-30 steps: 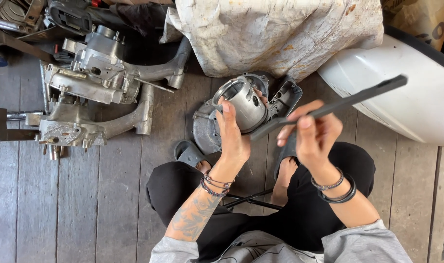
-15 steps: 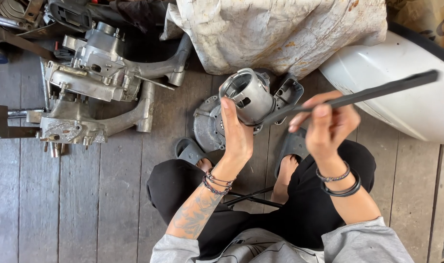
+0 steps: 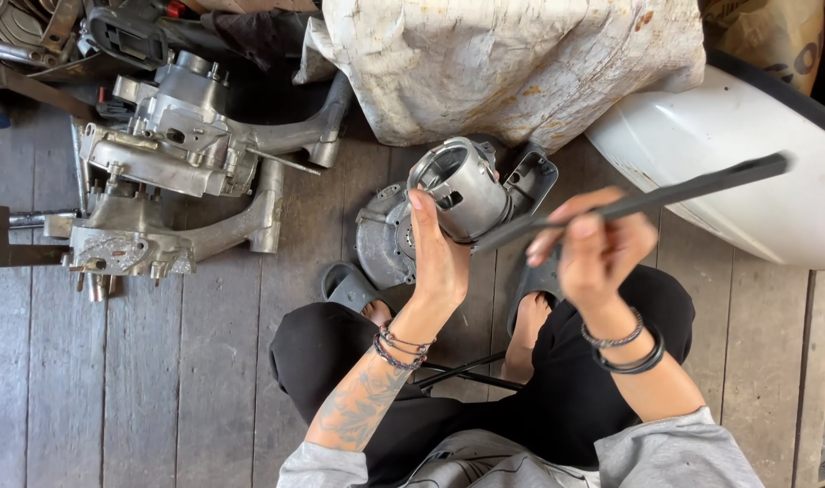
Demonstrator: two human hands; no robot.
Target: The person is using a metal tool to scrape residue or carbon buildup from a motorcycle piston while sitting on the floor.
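Weathered floorboards carry engine casings at left, while the left hand, fingers wrapped round it, steadies a metal cylinder beside a white sack, and the right hand pinches a dark rod touching it.

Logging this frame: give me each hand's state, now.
Left hand: closed on the metal cylinder.
Right hand: closed on the long dark tool.

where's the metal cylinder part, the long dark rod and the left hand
metal cylinder part (image 3: 464, 188), head view, on its rounded outer wall
long dark rod (image 3: 693, 191), head view, on the shaft past the fingers
left hand (image 3: 438, 256), head view, on the back of the hand
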